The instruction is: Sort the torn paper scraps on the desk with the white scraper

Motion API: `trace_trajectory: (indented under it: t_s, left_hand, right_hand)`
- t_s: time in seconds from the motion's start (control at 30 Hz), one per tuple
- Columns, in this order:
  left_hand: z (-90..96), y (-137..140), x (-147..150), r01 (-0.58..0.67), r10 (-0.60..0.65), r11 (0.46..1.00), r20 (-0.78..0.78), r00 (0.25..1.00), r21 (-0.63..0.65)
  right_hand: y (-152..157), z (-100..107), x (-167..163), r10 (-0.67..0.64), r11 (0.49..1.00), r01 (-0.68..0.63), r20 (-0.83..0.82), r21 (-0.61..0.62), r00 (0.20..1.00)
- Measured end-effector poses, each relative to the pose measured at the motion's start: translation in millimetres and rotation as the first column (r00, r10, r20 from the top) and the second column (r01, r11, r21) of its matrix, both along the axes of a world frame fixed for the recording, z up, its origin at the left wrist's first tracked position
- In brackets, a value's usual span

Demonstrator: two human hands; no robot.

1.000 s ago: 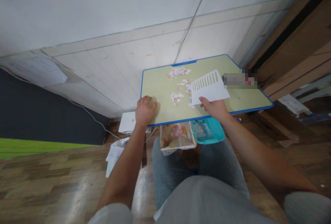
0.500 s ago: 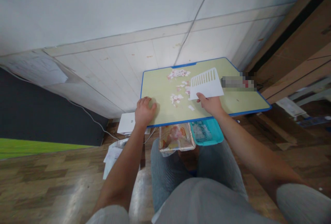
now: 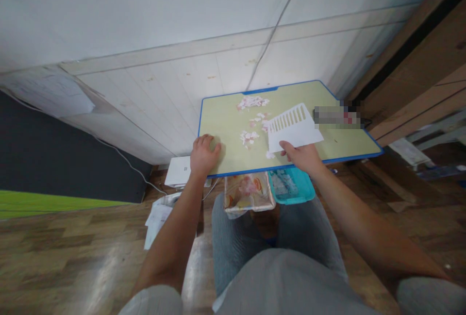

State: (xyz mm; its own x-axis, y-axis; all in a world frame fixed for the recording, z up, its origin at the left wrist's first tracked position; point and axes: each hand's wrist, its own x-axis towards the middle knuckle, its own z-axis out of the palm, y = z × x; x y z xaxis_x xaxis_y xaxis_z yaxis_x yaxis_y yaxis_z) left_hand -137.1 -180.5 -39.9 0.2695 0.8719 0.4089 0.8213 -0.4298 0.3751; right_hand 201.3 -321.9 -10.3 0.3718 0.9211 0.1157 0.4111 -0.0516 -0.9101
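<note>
White card (image 3: 304,133) with slots is over the counter (image 3: 225,121). My right fingers (image 3: 287,146) pinch its near edge, thumb on top, slots farther away. My left fingers (image 3: 204,141) rest loose at the counter's left end.

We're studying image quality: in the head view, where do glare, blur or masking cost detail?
Head view: glare streaks the wooden floor at lower left; head view: the white-and-pink scraps look soft, though the slotted white card reads clearly; head view: a pixelated patch masks detail at the right end of the table.
</note>
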Motion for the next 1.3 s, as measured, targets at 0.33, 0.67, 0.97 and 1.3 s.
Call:
trace_trajectory:
  t_s: [0.33, 0.67, 0.97, 1.3]
  left_hand:
    - [-1.3, 0, 2, -0.017, 0.017, 1.0, 0.006, 1.0, -0.009]
    - [-0.7, -1, 3, -0.025, 0.025, 1.0, 0.013, 1.0, 0.003]
    - [0.0, 0, 2, -0.021, 0.021, 1.0, -0.038, 0.999, -0.015]
    - [4.9, -3, 4, -0.032, 0.031, 0.999, -0.036, 0.999, -0.032]
  right_hand:
    - [56, 0, -34, 0.05, 0.997, -0.051, 0.022, 0.057, 0.999]
    - [31, -6, -14, 0.046, 0.998, -0.048, 0.052, 0.044, 0.998]
    - [11, -1, -3, 0.078, 0.997, -0.079, 0.038, 0.005, 0.996]
    - [3, 11, -6, 0.085, 0.996, -0.086, -0.004, -0.014, 0.996]
